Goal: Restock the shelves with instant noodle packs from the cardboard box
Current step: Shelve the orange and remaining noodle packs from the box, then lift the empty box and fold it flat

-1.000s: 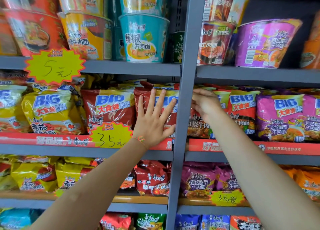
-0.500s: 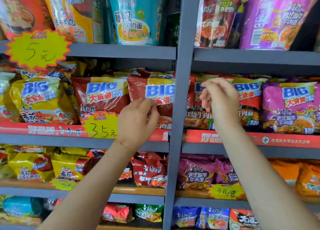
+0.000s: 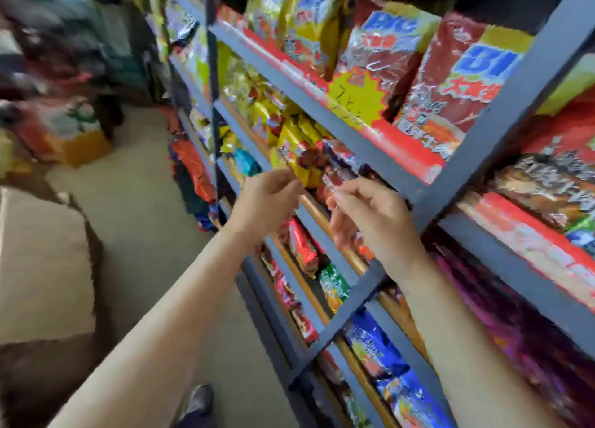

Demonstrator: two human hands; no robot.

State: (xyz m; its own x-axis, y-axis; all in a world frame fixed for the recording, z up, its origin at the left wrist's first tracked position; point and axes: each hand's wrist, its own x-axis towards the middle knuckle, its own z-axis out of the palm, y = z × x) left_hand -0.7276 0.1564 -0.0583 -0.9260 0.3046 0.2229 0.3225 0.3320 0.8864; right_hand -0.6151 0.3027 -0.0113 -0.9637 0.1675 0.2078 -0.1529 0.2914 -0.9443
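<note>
Both forearms were left bare, no sleeves being seen. A shoe [image 3: 200,398], seemingly grey with a paler sole, was worn below.

I count two hands in front of me, my left [image 3: 262,202] and my right [image 3: 375,216], neither gripping anything. One cardboard box [image 3: 42,263] sits on the floor at my left. One yellow price star [image 3: 355,97] hangs on a shelf edge. The noodle packs are too blurred and crowded to count.
</note>
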